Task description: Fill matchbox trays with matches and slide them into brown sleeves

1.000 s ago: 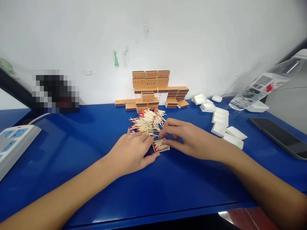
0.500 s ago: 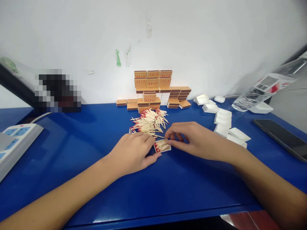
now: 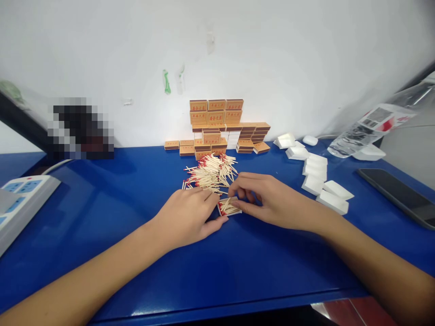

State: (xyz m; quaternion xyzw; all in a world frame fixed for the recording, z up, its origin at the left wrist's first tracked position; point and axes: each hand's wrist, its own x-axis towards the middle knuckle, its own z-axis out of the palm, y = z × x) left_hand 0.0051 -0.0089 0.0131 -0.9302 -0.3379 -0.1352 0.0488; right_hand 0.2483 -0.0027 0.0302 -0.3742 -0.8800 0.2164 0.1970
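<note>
- The matchbox tray sits on the shiny blue table, between the two hands. Its long way runs from left to right.
- It is a small box shape with low sides, made of thin white card.
- The matches inside are skinny wood sticks. Most red tips are at the left, and the pale ends go right, a bit slanted.
- The left hand holds the tray's left end, thumb on the near side, fingers on the far side.
- The right hand is bent over the tray's right end. I cannot tell if it pinches a match.
- Just behind the tray is a messy match pile.
- Behind that, tan card matchboxes with red writing and brown sides stand stacked by the white wall.
- To the right lie more white trays, beside a flat black phone.
</note>
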